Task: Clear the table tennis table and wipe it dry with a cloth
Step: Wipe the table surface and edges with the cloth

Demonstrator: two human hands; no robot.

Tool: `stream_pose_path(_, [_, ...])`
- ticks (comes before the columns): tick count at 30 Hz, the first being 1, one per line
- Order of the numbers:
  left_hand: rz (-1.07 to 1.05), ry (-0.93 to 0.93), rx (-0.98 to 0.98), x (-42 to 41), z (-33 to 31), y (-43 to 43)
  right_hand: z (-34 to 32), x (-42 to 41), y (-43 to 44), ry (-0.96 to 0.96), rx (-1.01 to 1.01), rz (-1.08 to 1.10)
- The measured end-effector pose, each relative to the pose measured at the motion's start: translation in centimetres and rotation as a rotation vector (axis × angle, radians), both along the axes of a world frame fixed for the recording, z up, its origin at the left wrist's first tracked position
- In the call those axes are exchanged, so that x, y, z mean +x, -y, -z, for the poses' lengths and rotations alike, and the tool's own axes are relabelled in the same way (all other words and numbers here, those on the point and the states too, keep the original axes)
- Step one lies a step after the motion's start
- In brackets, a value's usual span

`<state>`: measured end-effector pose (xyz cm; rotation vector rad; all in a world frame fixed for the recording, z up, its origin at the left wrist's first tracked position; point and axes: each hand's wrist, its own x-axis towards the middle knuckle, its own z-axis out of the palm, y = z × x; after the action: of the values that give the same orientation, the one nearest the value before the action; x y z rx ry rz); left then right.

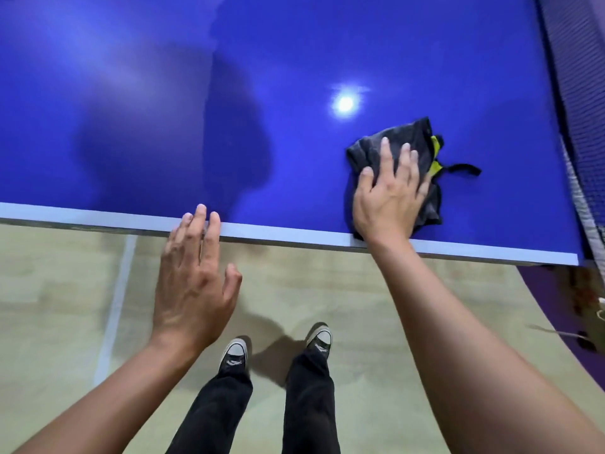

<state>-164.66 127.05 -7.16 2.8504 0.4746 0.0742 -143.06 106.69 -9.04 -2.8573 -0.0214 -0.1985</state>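
Two black sneakers with pale toe caps, the left shoe (234,355) and the right shoe (319,339), stand on the light wooden floor (49,306) below black trouser legs (307,404), toes pointed at the table. A pale painted line (114,306) runs across the floor to the left of them.

The left hand (193,283) is held out flat and relaxed, grasping nothing. Its fingertips reach over the white border (98,216) along the near edge of the blue table tennis table (229,93); whether they actually touch it is hard to say from here.

Further right, the right hand (388,194) lies palm down on a crumpled dark cloth (409,139), fingers straight and spread, pressing it against the tabletop rather than clutching it. The cloth sits just inside the near edge, toward the right end of this half. A bit of bright yellow shows at its right side, and a thin dark strap trails out from it toward the net.

Beyond the cloth, a round glare of a lamp (345,103) shines on the glossy blue surface, and a broad dark shadow lies across the middle. The dark net (576,77) runs along the table's right side.
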Motion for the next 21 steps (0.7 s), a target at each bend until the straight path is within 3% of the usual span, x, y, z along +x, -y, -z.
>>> stream_pose_path(5, [0.097,-0.012,-0.008,-2.6,0.1,-3.4,-0.4,-6.2,-13.5,0.038,0.002,-0.264])
stream_pose_path(9, [0.065,-0.012,-0.042,-2.6,-0.5,-3.3,-0.4,-9.7,-17.6,-0.025,0.019,-0.460])
stream_pose_path(14, [-0.072,0.034,-0.067,-0.7,-0.8,-0.3,-0.3,-7.7,-13.4,-0.030,0.044,-0.547])
stream_pose_path(21, [0.226,0.001,0.026,1.8,-0.5,7.5,-0.1,-2.9,1.3,0.022,0.074,-0.300])
